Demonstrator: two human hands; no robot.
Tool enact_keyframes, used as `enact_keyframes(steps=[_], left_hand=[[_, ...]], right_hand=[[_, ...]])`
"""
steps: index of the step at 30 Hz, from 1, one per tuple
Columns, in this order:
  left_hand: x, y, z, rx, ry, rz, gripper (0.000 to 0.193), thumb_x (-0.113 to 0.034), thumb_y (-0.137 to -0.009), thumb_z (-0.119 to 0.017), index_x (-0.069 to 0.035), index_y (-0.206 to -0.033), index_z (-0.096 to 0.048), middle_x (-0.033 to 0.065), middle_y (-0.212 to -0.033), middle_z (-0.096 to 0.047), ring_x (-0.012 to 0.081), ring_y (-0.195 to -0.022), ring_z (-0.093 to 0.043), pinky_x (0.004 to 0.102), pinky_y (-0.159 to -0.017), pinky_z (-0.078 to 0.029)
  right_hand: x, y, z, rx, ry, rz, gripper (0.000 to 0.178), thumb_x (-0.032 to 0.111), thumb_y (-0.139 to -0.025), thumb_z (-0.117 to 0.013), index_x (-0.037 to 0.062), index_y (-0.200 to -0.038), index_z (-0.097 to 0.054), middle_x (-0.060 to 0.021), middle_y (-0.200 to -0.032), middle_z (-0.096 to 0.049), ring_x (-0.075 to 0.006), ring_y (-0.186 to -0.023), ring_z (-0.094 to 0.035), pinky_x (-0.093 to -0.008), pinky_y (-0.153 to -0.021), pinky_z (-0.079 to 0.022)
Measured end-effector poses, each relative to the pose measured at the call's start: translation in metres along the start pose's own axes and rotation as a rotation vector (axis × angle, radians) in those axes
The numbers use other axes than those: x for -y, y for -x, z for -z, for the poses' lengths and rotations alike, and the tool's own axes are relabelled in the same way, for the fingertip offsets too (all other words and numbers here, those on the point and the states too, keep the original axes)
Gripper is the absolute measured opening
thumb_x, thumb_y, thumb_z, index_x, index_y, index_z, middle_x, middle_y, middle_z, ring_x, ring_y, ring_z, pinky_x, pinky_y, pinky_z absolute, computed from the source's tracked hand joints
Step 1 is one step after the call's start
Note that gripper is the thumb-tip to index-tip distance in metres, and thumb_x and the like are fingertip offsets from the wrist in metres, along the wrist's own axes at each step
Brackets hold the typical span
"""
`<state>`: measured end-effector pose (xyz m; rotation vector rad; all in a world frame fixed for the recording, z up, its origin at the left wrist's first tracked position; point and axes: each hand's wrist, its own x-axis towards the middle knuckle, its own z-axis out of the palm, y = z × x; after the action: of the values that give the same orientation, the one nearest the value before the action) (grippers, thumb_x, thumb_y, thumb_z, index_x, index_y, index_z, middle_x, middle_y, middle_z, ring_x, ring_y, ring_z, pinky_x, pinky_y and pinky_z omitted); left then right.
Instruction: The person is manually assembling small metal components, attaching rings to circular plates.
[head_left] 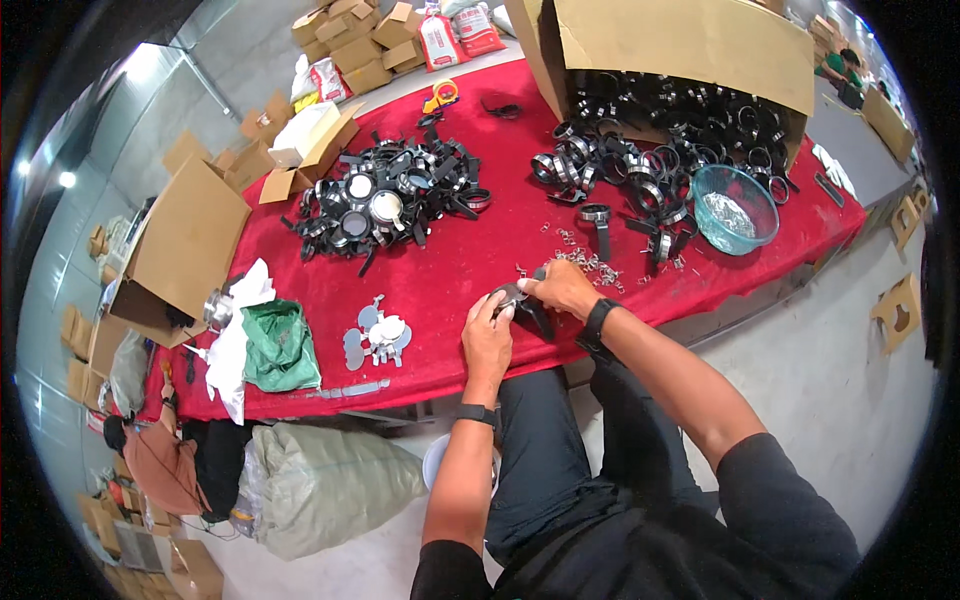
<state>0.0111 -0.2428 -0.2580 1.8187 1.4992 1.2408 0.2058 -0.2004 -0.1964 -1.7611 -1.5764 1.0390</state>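
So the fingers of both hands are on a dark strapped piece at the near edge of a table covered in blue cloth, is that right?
Not quite: the cloth is red, as the head view shows. The left hand's fingers and right hand's fingers are indeed on the dark strapped piece.

Black short-sleeved top [650, 545], dark trousers [543, 435], a black left wristband [477, 413] and a black right wristband [599, 317]
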Motion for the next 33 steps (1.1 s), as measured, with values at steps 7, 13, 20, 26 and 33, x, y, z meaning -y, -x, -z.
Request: enact_keyframes(steps=[7, 13, 20, 26, 33], left_hand=[[-0.007, -0.017, 0.023, 0.064, 0.035, -0.049, 0.036, -0.014, -0.099, -0.072, -0.002, -0.133, -0.074, 0.0242, -0.140, -0.069, 0.0375, -0.128, -0.069, 0.0442, -0.112, -0.053], [-0.001, -0.021, 0.044, 0.157, -0.185, -0.060, 0.038, -0.014, -0.103, -0.065, -0.007, -0.139, -0.072, 0.0256, -0.145, -0.065, 0.0425, -0.135, -0.062, 0.0485, -0.116, -0.049], [-0.023, -0.017, 0.044, 0.267, -0.326, -0.199, 0.074, -0.031, -0.085, -0.087, 0.000, -0.148, -0.061, 0.0259, -0.157, -0.056, 0.0440, -0.150, -0.048, 0.0506, -0.127, -0.038], [-0.018, -0.016, 0.051, 0.221, -0.277, -0.153, 0.070, -0.026, -0.082, -0.090, -0.001, -0.141, -0.062, 0.0246, -0.150, -0.062, 0.0424, -0.144, -0.054, 0.0494, -0.124, -0.042], [-0.013, -0.017, 0.046, 0.184, -0.231, -0.135, 0.068, -0.023, -0.079, -0.091, -0.001, -0.138, -0.065, 0.0237, -0.149, -0.063, 0.0422, -0.143, -0.055, 0.0494, -0.124, -0.042]], right_hand=[[0.004, -0.018, -0.018, 0.178, -0.467, -0.198, 0.031, 0.025, -0.087, -0.085, -0.0028, -0.081, -0.073, -0.0108, -0.070, -0.069, -0.0200, -0.062, -0.066, -0.0394, -0.054, -0.049], [0.009, -0.027, -0.072, -0.060, -0.504, -0.277, 0.024, 0.019, -0.085, -0.082, -0.0003, -0.075, -0.073, -0.0087, -0.066, -0.068, -0.0189, -0.053, -0.063, -0.0359, -0.049, -0.047], [0.006, -0.033, -0.067, -0.158, -0.191, -0.219, 0.036, 0.034, -0.081, -0.080, -0.0016, -0.082, -0.080, -0.0186, -0.075, -0.077, -0.0304, -0.066, -0.077, -0.0432, -0.068, -0.062], [-0.016, -0.022, -0.002, -0.028, -0.470, 0.024, 0.028, 0.028, -0.095, -0.079, 0.0014, -0.090, -0.081, -0.0105, -0.079, -0.078, -0.0168, -0.066, -0.073, -0.0348, -0.056, -0.057], [-0.046, 0.031, 0.071, -0.064, 0.101, 0.088, 0.024, 0.024, -0.089, -0.081, 0.0034, -0.102, -0.082, -0.0167, -0.095, -0.082, -0.0299, -0.092, -0.080, -0.0429, -0.086, -0.061]])
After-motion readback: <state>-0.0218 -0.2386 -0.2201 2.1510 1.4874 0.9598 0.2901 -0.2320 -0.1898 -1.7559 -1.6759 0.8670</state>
